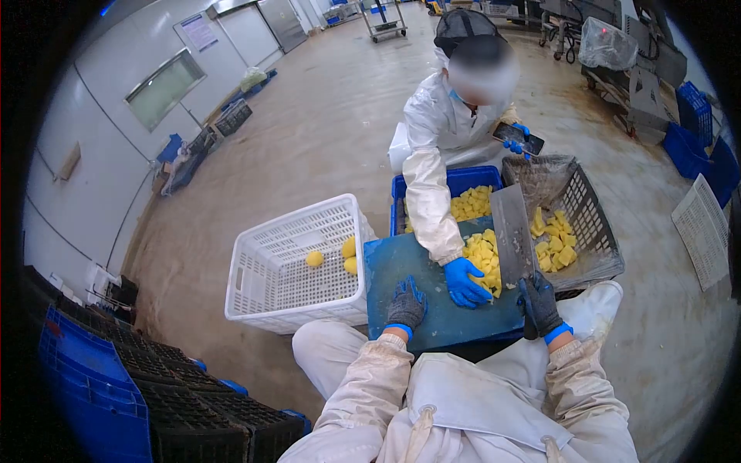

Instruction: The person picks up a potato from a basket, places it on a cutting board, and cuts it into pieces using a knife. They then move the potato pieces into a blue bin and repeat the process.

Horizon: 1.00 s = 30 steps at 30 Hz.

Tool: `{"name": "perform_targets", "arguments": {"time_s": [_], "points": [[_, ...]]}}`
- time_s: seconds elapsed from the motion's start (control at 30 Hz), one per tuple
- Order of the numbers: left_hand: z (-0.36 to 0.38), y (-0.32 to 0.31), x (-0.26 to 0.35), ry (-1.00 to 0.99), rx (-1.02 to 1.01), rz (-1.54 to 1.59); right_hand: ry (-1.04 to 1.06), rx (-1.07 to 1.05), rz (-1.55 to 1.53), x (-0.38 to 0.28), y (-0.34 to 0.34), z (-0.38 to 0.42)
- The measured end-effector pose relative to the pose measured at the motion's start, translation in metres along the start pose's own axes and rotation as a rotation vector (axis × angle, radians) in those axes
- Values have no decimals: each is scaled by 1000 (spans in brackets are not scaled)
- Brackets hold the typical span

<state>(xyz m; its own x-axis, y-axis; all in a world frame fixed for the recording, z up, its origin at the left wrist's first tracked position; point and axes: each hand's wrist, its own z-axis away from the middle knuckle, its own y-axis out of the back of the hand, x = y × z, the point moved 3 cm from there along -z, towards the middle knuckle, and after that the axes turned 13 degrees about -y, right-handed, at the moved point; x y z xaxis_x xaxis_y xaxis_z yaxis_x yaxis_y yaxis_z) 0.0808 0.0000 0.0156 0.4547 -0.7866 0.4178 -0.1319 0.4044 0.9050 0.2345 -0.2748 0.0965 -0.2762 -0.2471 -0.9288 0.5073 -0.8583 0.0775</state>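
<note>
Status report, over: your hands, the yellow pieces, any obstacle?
Left hand on blue board. Right hand holds metal plate. Yellow pieces on board; co-worker's hand at pile.

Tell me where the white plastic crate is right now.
In the head view, the white crate sits on the wearer's left, just beside the blue cutting board, with a few yellow fruits inside.

I count two gloved hands as mine, left hand (407, 308) and right hand (539, 309); one co-worker (451, 127); two blue gloves (465, 283) on that person; one phone (519, 139); one cutting board (421, 297); one flat grey panel (512, 235); one white crate (270, 270); three whole yellow fruits (314, 258) in it; three heaps of yellow chunks (482, 257), pieces too many to count.
</note>
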Motion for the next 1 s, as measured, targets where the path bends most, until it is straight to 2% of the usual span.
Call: {"name": "perform_targets", "arguments": {"time_s": [0.17, 0.23, 0.27, 0.33, 0.4, 0.43, 0.5, 0.6, 0.67, 0.73, 0.77, 0.83, 0.87, 0.93, 0.97, 1.0], "points": [[1, 5, 3, 61, 50, 48, 51, -11, 29, 0, -1, 4], [-1, 6, -1, 77, 285, 338, 40, -18, 36, -3, -4, 7], [-4, 3, -1, 85, 283, 343, 32, -26, 41, -5, -6, 10], [-10, 2, 0, 0, 301, 209, 23, -65, 40, -5, -18, 17], [-14, 4, -7, -49, 286, 265, 14, -105, 38, 3, -31, 22], [-14, 4, -10, -114, 269, 312, 451, 0, 358, -2, -43, 29], [-9, 4, -20, -102, 256, 406, 200, -125, 529, 4, -64, 39], [4, 7, -23, -82, 259, 608, 133, -149, 622, 13, -97, 41], [12, 13, -20, -65, 279, 724, 433, -141, 925, 46, -107, 26], [14, 13, -18, -57, 268, 842, 385, -243, 1102, 25, -121, 41], [12, 5, -22, -49, 268, 853, 380, -248, 1114, 23, -126, 45], [6, -4, -28, -38, 318, 877, 234, -87, 936, 19, -126, 48], [5, -9, -29, -34, 320, 886, 233, -89, 946, 14, -129, 52], [15, 12, -9, 132, 253, 995, 195, -61, 907, 4, -130, 57], [13, -2, -16, 137, 252, 1004, 191, -64, 916, 4, -130, 57], [6, -22, -27, 65, 349, 960, 221, -75, 930, 4, -130, 58]]}}
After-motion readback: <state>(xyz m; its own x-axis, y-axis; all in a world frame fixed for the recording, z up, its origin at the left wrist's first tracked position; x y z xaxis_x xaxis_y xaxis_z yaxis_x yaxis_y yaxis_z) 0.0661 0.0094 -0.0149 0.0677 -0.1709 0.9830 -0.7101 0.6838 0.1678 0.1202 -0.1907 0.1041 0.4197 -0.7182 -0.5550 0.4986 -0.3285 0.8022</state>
